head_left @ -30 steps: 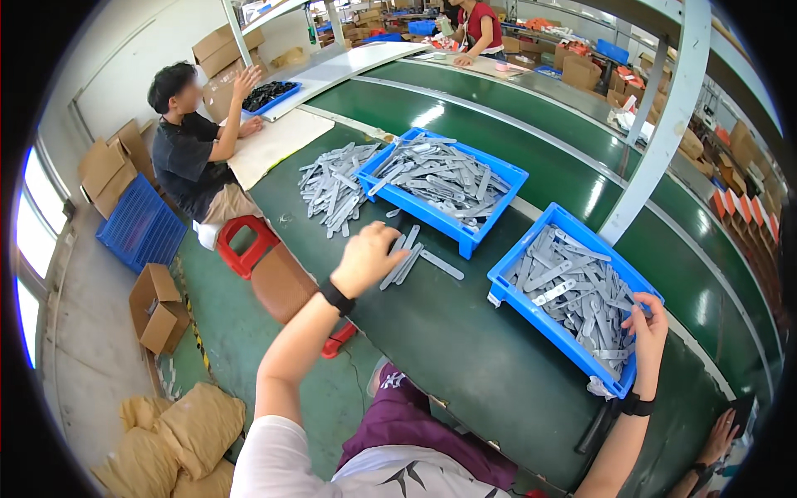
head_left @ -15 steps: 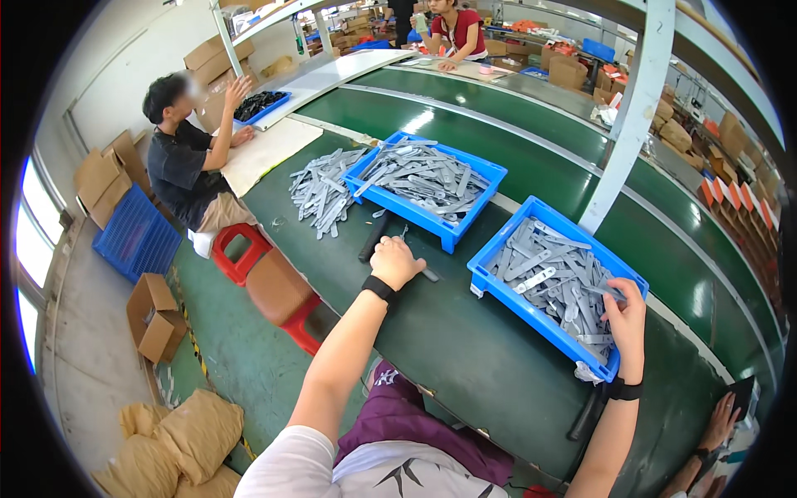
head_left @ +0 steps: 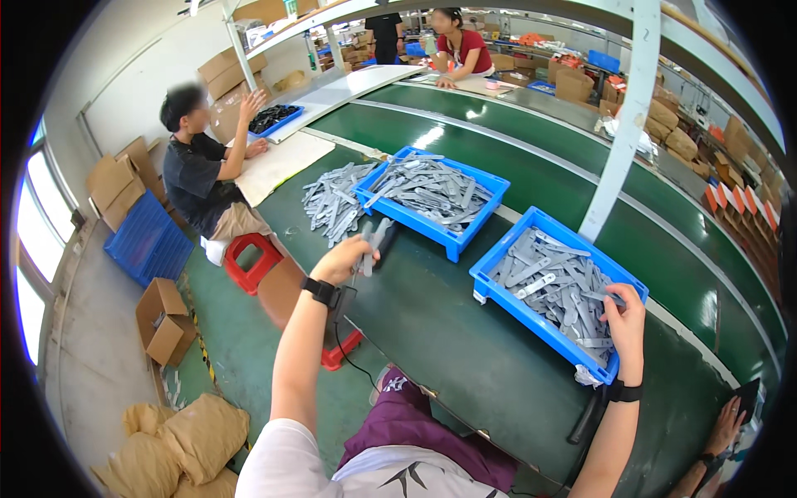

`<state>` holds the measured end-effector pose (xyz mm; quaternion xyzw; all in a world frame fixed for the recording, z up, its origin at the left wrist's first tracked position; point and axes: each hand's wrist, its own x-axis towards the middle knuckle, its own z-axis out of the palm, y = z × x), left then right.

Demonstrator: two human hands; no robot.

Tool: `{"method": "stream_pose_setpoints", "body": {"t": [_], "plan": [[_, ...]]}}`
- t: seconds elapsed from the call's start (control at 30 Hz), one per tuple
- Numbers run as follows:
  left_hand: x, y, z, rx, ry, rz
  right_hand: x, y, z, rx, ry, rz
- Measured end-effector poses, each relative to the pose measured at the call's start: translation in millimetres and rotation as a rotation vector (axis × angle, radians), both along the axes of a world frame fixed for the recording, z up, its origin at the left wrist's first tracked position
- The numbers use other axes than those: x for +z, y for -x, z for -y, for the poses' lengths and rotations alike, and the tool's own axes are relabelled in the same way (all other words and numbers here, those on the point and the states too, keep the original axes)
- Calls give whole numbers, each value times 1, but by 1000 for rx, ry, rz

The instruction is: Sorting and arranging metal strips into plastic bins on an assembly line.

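My left hand (head_left: 342, 259) is raised over the table's left edge, its fingers closed on flat grey plastic strips (head_left: 369, 253); I cannot tell how many. Behind it a dark handle-like object (head_left: 388, 239) lies on the table. My right hand (head_left: 624, 319) reaches over the right rim of the nearer blue tray (head_left: 541, 328), which is full of similar grey strips (head_left: 548, 278). Thumb and fingertips there close on the end of one strip (head_left: 594, 295). Left of the farther blue tray (head_left: 455, 241), also full, a loose pile of strips (head_left: 336, 199) lies on the table.
A black-handled tool (head_left: 585, 419) lies by my right forearm. Beyond the trays runs a green conveyor (head_left: 523, 158), with a metal post (head_left: 623, 133) rising beside it. A seated person (head_left: 195, 166) works at the left; red stools (head_left: 249, 257) stand along the table edge.
My left hand has lifted off the table and moved left toward me, bringing grey strips up with it. My right hand stays at the nearer tray. The whole view has shifted slightly.
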<state>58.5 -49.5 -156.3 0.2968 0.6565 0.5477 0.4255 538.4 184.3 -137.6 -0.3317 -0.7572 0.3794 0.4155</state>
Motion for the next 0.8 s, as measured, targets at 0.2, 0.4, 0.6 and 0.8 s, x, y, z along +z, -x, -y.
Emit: {"method": "stream_pose_setpoints", "body": {"t": [0.2,0.4,0.6,0.8], "plan": [[6,78,8,95,-59,185,-2,-4,-2,-21,0,18],[3,158,-5,352,22,89,-2,0,1,-40,4,54],[-8,187,-32,406,-63,113,-1,1,3,-73,-5,72],[-15,197,-40,444,-84,129,2,2,4,-79,-7,86]]}}
